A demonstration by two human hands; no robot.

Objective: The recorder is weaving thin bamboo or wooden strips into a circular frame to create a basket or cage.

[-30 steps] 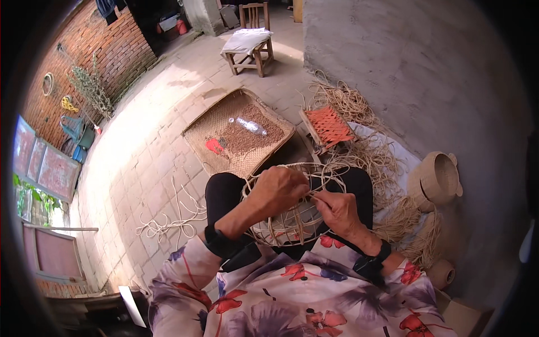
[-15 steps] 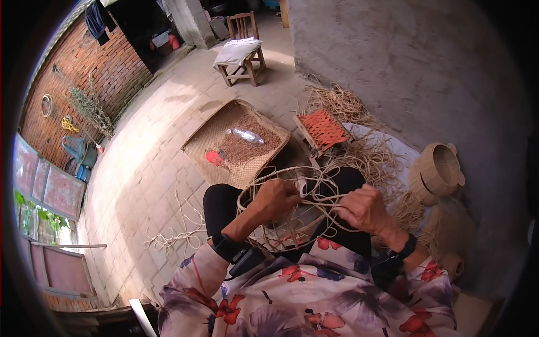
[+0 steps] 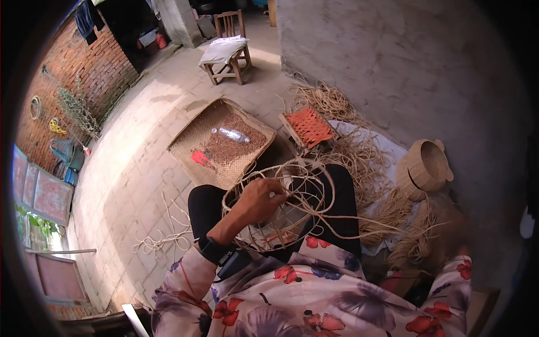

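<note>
On my lap rests a half-woven basket (image 3: 264, 233) with long loose straw strands (image 3: 314, 191) looping up from its rim. My left hand (image 3: 258, 199) reaches in from the lower left and grips the strands at the rim, fingers curled around them. A dark watch sits on that wrist. My right hand is not visible; only its floral sleeve shows at the lower right, near a pile of straw (image 3: 404, 224).
A flat woven tray (image 3: 193, 140) with grain, a plastic bottle (image 3: 233, 135) and a red scoop (image 3: 200, 158) lies ahead. An orange woven stool (image 3: 309, 126) and a finished basket (image 3: 424, 165) stand to the right by the wall. A wooden chair (image 3: 227, 48) stands far off.
My right hand, which was working the strands beside the left, has drawn back to the right and out of sight. The left hand stays on the basket rim.
</note>
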